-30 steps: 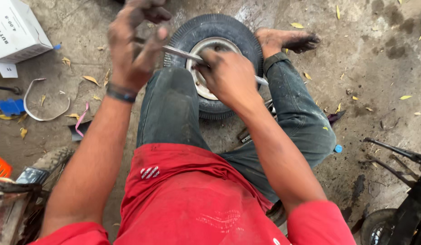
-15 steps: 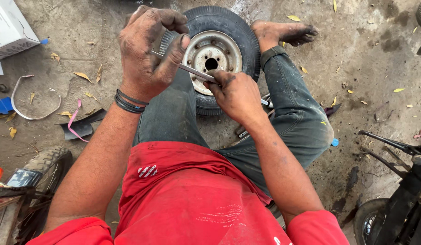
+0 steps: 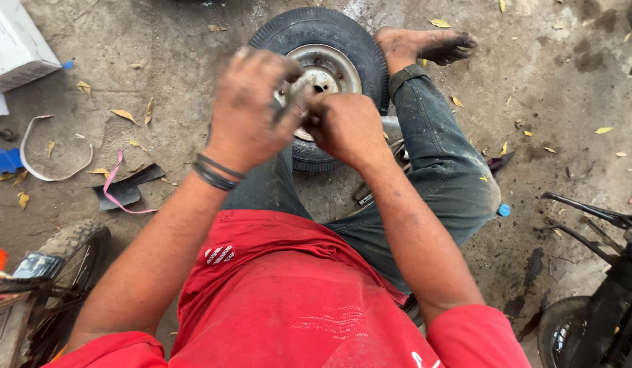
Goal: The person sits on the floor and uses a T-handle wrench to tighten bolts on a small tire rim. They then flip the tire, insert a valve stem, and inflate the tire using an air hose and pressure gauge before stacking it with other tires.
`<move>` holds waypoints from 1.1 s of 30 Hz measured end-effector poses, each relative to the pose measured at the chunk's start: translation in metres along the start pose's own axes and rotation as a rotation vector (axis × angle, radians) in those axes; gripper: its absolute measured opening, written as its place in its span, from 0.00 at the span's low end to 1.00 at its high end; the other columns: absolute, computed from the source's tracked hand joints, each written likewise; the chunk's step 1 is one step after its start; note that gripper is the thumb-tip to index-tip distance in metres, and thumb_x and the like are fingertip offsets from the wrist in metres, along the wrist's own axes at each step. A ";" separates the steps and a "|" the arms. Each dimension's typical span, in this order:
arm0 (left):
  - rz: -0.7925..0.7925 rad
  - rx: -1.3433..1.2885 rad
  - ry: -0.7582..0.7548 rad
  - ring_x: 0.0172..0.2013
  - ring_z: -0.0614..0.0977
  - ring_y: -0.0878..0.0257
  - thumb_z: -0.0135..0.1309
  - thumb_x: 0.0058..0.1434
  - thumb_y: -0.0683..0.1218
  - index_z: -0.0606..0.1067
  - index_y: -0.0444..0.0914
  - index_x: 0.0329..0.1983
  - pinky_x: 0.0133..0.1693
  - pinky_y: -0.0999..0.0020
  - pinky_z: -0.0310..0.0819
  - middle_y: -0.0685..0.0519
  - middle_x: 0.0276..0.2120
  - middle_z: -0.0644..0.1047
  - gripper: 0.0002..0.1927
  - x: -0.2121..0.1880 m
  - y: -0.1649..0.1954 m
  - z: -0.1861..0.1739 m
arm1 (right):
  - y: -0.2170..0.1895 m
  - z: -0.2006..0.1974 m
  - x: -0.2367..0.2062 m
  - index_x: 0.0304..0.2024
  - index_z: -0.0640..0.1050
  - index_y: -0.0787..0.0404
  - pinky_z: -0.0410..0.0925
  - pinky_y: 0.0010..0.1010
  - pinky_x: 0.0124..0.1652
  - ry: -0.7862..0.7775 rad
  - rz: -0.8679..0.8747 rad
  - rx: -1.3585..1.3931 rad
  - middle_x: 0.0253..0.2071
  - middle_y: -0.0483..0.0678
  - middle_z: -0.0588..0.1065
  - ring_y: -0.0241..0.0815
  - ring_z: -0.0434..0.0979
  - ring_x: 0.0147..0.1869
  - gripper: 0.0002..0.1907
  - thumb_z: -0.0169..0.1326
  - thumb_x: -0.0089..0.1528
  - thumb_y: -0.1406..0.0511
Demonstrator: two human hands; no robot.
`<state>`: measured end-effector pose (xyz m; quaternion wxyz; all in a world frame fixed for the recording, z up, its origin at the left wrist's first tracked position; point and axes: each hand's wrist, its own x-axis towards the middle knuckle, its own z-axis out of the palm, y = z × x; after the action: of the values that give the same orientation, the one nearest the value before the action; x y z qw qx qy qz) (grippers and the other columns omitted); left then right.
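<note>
Oily concrete floor (image 3: 548, 82); both hands now drawn together, just above the small wheel (image 3: 329, 61).
Left hand (image 3: 251, 102) and right hand (image 3: 347, 126), apart half a second ago, clench touching; the thin metal tool is hidden between them.

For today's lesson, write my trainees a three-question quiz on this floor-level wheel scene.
1. True or false: the small wheel lies flat on the ground between the person's legs.
2. Which foot shows beside the tyre? A) a bare foot B) a booted foot
3. Fill in: the left hand wears dark ____ at the wrist.

Key: 1 true; 2 A; 3 bands. The right hand meets the left over the rim; what they grip is blurred.
</note>
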<state>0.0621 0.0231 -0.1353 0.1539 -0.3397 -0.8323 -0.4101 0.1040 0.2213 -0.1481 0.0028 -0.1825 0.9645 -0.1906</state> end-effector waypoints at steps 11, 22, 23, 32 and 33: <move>0.021 0.440 -0.153 0.32 0.76 0.57 0.59 0.70 0.56 0.74 0.45 0.27 0.36 0.55 0.65 0.56 0.27 0.74 0.18 -0.017 -0.027 0.049 | 0.036 -0.001 -0.044 0.24 0.74 0.55 0.59 0.41 0.35 0.230 0.139 -0.109 0.26 0.45 0.74 0.48 0.74 0.32 0.24 0.69 0.58 0.48; 0.046 0.326 -0.295 0.34 0.80 0.51 0.64 0.61 0.61 0.76 0.41 0.34 0.36 0.53 0.71 0.51 0.30 0.76 0.20 -0.021 -0.008 0.022 | 0.030 0.004 -0.056 0.30 0.77 0.56 0.65 0.42 0.41 0.408 0.189 -0.051 0.34 0.45 0.76 0.49 0.78 0.41 0.22 0.73 0.52 0.50; -0.002 0.350 -0.341 0.33 0.81 0.51 0.64 0.60 0.60 0.76 0.41 0.35 0.35 0.53 0.72 0.51 0.30 0.77 0.19 -0.024 -0.001 0.022 | 0.026 0.008 -0.062 0.40 0.76 0.59 0.67 0.42 0.44 0.481 0.249 0.018 0.39 0.48 0.76 0.51 0.77 0.44 0.26 0.73 0.52 0.51; 0.030 0.211 -0.334 0.29 0.80 0.49 0.65 0.62 0.58 0.77 0.40 0.29 0.30 0.53 0.72 0.50 0.26 0.76 0.19 -0.001 0.056 -0.005 | 0.024 0.079 -0.129 0.65 0.69 0.66 0.70 0.39 0.56 0.378 0.574 0.447 0.56 0.57 0.75 0.53 0.76 0.56 0.47 0.74 0.51 0.53; 0.088 0.164 -0.345 0.28 0.80 0.49 0.66 0.61 0.58 0.76 0.39 0.28 0.29 0.54 0.71 0.50 0.25 0.76 0.19 0.004 0.069 -0.015 | 0.026 0.082 -0.128 0.64 0.69 0.67 0.68 0.41 0.57 0.415 0.432 0.321 0.57 0.60 0.74 0.57 0.75 0.58 0.48 0.74 0.50 0.52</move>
<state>0.1062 0.0431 -0.0840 0.0540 -0.4275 -0.8613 -0.2694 0.2202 0.2592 -0.2420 -0.1244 0.0713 0.9186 -0.3683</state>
